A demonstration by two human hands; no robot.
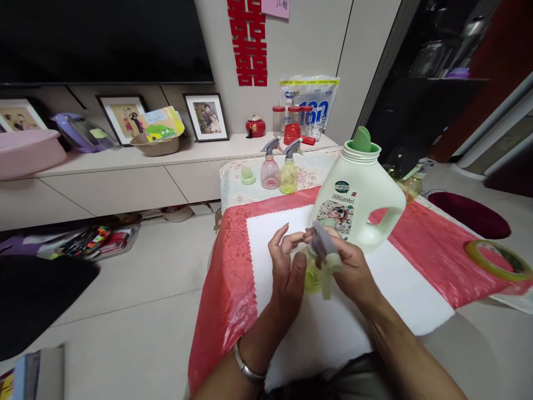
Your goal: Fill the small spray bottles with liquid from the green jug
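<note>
A small spray bottle (pixel 313 279) with a yellow-green body and a grey trigger head is held between my two hands, over the white sheet. My left hand (pixel 288 273) is curled around the bottle's left side, thumb against it near the neck. On the other side, my right hand (pixel 352 265) grips the sprayer head. Its trigger and pale green nozzle point down toward me; the fingers behind the head are partly hidden. Just beyond my hands stands a big pale green detergent jug (pixel 375 183), with a green cup (pixel 361 139) tilted in its mouth.
A pink spray bottle (pixel 270 172) and a yellow one (pixel 288 176) stand at the table's back, beside a green cap (pixel 247 176). White sheet (pixel 287 219) lies over red plastic (pixel 227 261). A tape roll (pixel 497 260) is at right. Red-lidded jars (pixel 278 121) stand on the cabinet.
</note>
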